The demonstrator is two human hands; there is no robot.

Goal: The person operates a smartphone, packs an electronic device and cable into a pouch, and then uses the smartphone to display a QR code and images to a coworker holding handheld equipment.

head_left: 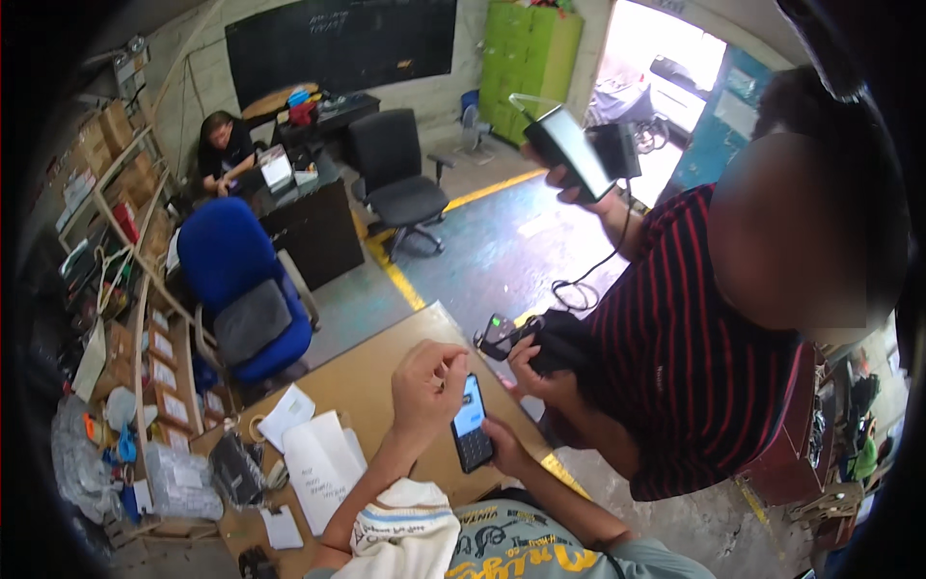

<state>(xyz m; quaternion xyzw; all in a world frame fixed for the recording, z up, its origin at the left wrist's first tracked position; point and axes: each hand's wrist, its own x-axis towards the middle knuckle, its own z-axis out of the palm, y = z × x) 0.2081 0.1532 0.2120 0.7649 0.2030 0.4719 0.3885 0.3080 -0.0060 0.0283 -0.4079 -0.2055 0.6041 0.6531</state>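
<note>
My right hand (505,450) is closed round the lower right side of a dark handheld device (471,429), slim like a phone. It has a lit blue-white screen above a black keypad. My left hand (424,388) is raised beside the device's upper left edge. Its fingers are curled, with thumb and forefinger drawn together in a pinch. Whether anything sits between those fingers is hidden. Both hands are over the near part of a brown table (386,362). A white towel (405,533) lies against my shirt by my left forearm.
At right, a person in a striped shirt (666,357) holds up a device with a pale panel (571,152) and dangling cable. Papers (323,470) and a plastic-wrapped pack (181,481) lie at left. Beyond are a blue chair (227,253), black chair (397,179) and seated person (224,145).
</note>
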